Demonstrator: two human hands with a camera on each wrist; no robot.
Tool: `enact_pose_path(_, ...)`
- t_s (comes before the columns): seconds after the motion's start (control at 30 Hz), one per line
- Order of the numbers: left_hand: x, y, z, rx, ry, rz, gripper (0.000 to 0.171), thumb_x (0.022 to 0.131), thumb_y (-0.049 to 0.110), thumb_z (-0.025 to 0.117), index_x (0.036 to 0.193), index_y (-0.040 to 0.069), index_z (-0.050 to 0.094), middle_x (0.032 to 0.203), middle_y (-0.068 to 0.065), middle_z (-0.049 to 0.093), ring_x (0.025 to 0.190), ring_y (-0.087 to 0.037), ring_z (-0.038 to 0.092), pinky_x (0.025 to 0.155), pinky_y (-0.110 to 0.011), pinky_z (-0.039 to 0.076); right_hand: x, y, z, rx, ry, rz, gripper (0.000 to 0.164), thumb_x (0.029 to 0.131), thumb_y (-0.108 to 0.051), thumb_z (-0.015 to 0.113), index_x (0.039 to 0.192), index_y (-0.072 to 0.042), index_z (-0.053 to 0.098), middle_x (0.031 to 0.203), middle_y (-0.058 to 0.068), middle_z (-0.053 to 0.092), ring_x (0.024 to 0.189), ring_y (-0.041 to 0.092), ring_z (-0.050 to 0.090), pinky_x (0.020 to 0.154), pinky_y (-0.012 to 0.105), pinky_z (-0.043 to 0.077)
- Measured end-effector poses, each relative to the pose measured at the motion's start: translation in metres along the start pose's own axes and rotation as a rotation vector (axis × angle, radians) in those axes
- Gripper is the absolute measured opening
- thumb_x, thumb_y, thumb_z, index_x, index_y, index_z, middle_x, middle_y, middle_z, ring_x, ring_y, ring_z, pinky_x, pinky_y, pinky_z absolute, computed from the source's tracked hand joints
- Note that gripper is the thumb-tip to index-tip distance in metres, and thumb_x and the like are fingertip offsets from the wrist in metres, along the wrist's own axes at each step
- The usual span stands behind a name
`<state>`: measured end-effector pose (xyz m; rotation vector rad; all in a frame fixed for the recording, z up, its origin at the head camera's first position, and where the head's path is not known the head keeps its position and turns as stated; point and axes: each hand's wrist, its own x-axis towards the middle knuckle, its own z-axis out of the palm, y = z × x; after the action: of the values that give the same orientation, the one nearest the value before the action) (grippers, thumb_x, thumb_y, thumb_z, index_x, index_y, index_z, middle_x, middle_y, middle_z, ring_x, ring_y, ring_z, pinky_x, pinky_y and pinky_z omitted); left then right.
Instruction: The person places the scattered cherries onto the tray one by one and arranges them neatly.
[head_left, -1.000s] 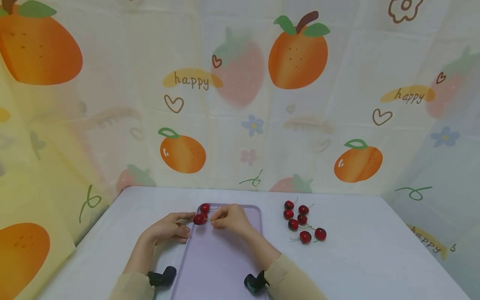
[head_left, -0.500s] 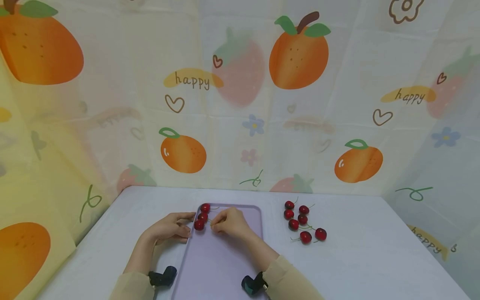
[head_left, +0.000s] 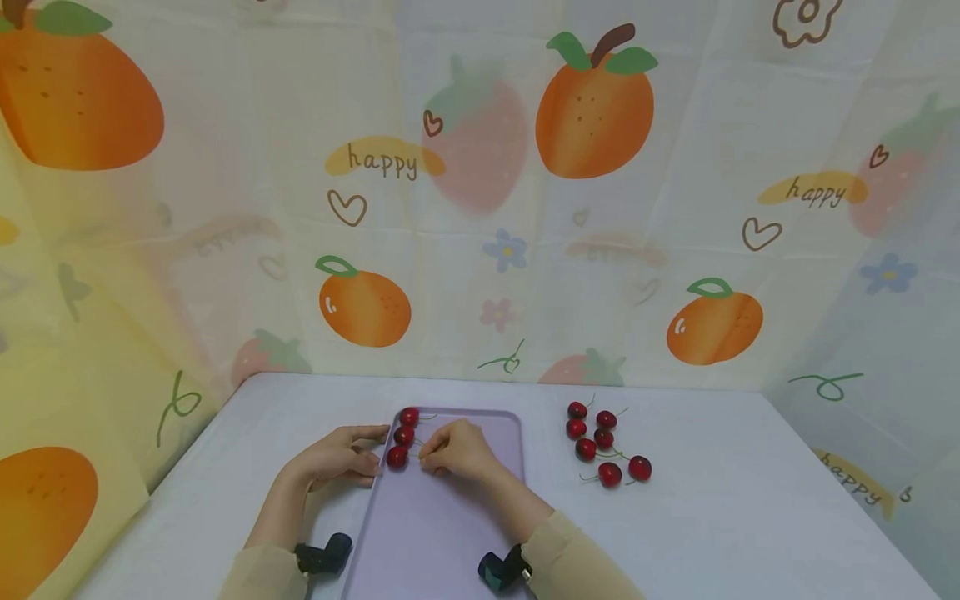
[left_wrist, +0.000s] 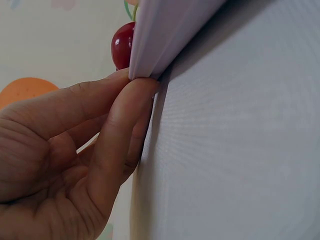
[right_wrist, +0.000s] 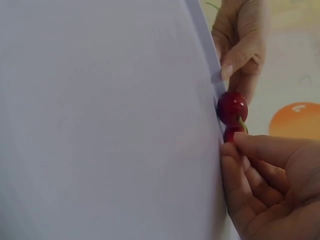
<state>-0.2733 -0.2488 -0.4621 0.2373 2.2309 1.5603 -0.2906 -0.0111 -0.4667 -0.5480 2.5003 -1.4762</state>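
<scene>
Three dark red cherries stand in a row along the left edge of the lilac tray. My right hand pinches the stem of the nearest cherry, which sits against the tray's left rim. In the right wrist view, that cherry hangs its green stem between thumb and index finger. Behind it are the middle cherry and the far cherry. At the tray's left side my left hand grips the rim; the left wrist view has its thumb and index finger meeting on the tray edge.
Several loose cherries with stems lie in a cluster on the white table, right of the tray. A fruit-patterned cloth hangs behind the table's far edge.
My right hand has drawn the held cherry toward me along the left rim, from beside the middle cherry to the near end of the row. The left hand has stayed on the rim.
</scene>
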Motion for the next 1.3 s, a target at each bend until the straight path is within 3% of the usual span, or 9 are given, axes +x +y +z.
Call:
enact_pose_path(1.03, 0.0005, 0.001, 0.001, 0.025, 0.015, -0.029, 0.07, 0.085, 0.001, 0.066, 0.149, -0.003, 0.037, 0.137, -0.024, 0.047, 0.085, -0.016, 0.059, 0.076, -0.03, 0.063, -0.0009, -0.0004, -0.0012, 0.02, -0.003, 0.006, 0.006, 0.077, -0.003, 0.079, 0.083, -0.001, 0.077, 0.074, 0.015, 0.075, 0.054, 0.004, 0.059, 0.053, 0.019, 0.055)
enact_pose_path(1.3, -0.0002, 0.0002, 0.0, 0.01, -0.006, -0.008, 0.07, 0.086, 0.001, 0.065, 0.149, -0.005, 0.035, 0.141, -0.027, 0.043, 0.086, -0.016, 0.058, 0.077, -0.03, 0.063, 0.001, -0.0009, -0.0027, 0.055, -0.001, 0.007, 0.01, 0.076, -0.003, 0.078, 0.086, -0.002, 0.078, 0.078, 0.015, 0.076, 0.056, 0.004, 0.06, 0.055, 0.018, 0.054)
